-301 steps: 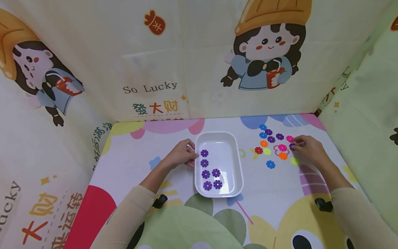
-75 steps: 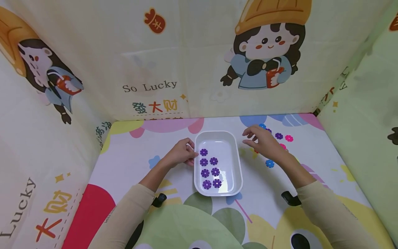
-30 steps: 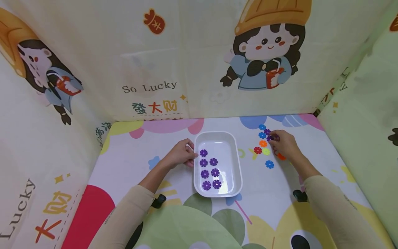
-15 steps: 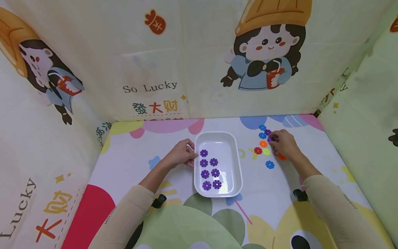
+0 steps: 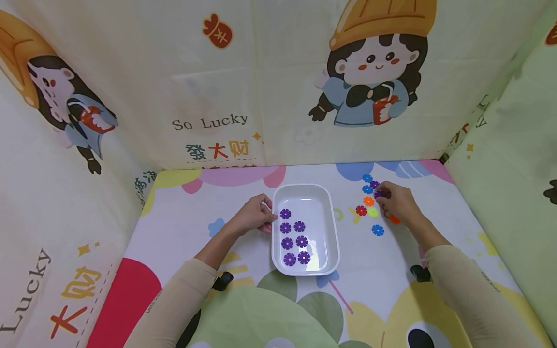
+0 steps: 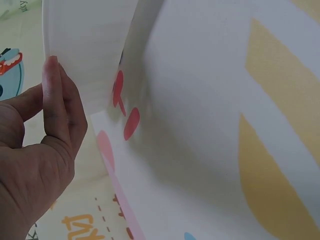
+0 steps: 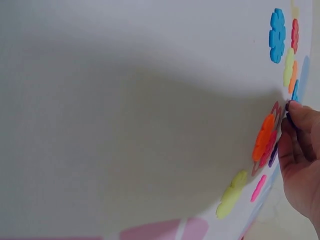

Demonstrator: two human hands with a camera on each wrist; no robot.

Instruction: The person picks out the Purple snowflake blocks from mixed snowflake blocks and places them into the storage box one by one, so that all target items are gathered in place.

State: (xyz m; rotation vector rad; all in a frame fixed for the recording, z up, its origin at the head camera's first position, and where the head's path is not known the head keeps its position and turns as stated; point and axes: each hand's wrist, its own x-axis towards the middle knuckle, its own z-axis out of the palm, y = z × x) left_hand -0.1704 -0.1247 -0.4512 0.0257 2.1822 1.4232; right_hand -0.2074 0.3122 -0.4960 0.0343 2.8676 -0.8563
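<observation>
Mid-frame, left hand [image 5: 253,214] gripped the tray [image 5: 319,212], seven purple flower discs [image 5: 301,241] inside; right hand [image 5: 399,200] pinched another disc [image 5: 377,195], more remaining at right

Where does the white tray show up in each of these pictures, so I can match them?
Head: the white tray is just below and right of the middle, with purple flower-shaped pieces inside.
Left wrist: the white tray is at upper left, cut off by the top edge.
Right wrist: not in it.
Shared landmark: the left hand, holding the tray's edge in the head and left wrist views.
</observation>
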